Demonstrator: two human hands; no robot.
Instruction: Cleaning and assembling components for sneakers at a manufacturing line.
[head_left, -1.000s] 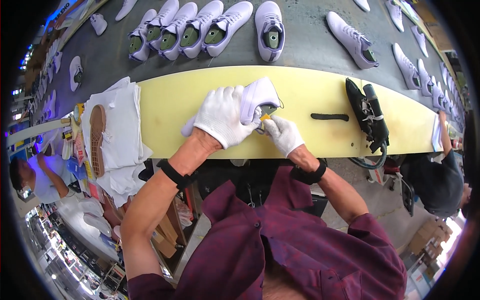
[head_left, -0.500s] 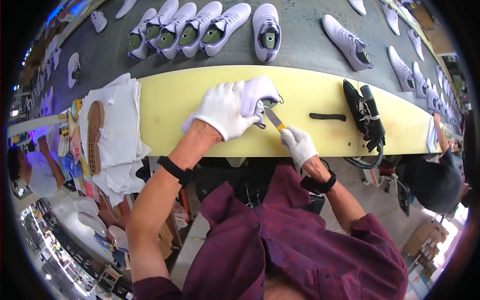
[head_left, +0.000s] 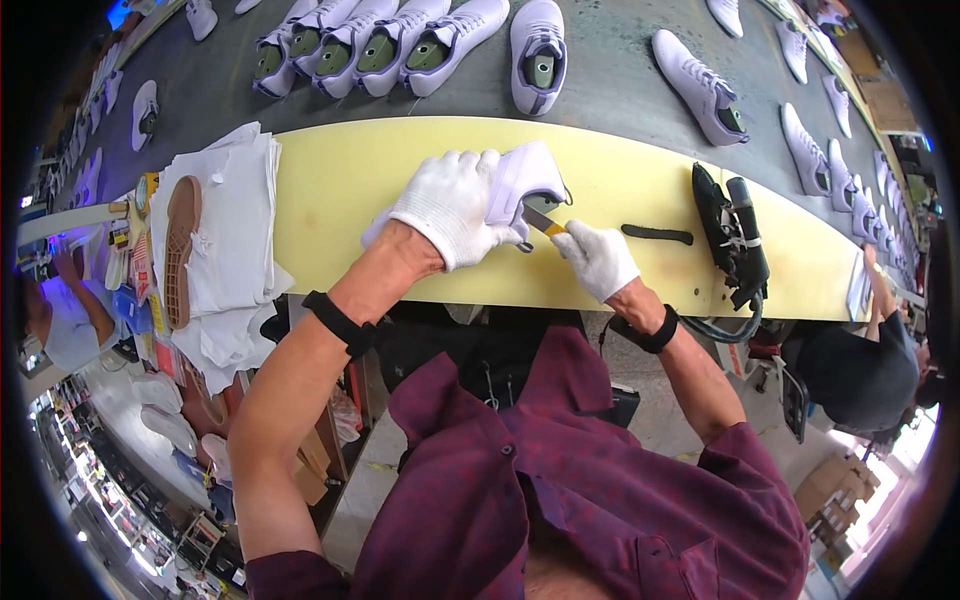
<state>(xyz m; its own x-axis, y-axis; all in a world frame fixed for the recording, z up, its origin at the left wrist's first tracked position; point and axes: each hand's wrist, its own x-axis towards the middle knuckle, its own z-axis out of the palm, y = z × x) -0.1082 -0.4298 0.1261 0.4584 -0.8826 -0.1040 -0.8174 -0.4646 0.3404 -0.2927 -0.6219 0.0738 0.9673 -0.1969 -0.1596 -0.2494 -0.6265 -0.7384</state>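
Observation:
A lavender shoe [head_left: 524, 183] is tilted above the yellow tabletop, its opening facing right. My gloved left hand [head_left: 450, 208] wraps round it and hides much of its front. In my gloved right hand [head_left: 600, 260] is the yellow handle of a flat-bladed knife [head_left: 541, 219]. The blade's tip is inside the shoe's opening, where the end is hidden. To the right of that hand lies a thin black strip [head_left: 657, 234] on the tabletop, apart from both hands.
Lavender shoes with green inserts [head_left: 541, 70] stand on the dark conveyor [head_left: 610, 90] beyond the yellow table [head_left: 330, 200]. At left are stacked white sheets [head_left: 235, 220] and a brown sole [head_left: 183, 250]. A black cabled tool [head_left: 735, 235] lies right. Another person [head_left: 850, 355] works at far right.
The knife blade has moved up and left, deeper into the shoe's opening. My left hand keeps its hold on the shoe. The whole view has shifted slightly.

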